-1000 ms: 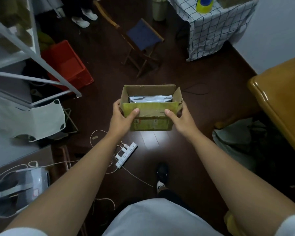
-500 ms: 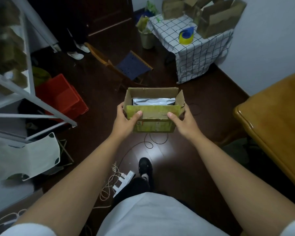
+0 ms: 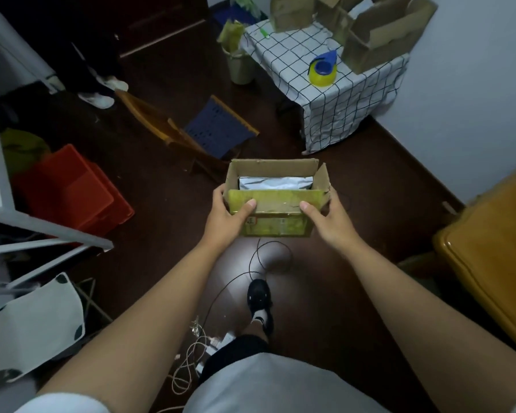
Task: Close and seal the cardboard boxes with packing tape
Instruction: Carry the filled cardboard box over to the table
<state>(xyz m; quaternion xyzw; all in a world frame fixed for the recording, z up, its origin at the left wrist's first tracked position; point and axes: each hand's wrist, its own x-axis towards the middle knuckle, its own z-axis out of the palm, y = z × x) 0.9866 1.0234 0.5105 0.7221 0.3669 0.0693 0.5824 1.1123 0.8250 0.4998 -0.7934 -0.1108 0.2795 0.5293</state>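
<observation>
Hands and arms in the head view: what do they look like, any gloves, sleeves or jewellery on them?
Both hands are bare: the left hand and right hand show no gloves, rings or watch. The forearms are uncovered too. Short white sleeves show only at the bottom corners of the frame, near the shoulders. No markings are visible.

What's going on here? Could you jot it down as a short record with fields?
Box: open, carried over the floor in both hands
Inside: silver pouch
Left hand: grips box's left side, thumb on near flap
Right hand: grips box's right side, thumb on near flap
Tape: on checked table ahead, untouched
Other boxes: open, on that table
Sealing: not yet started
</observation>
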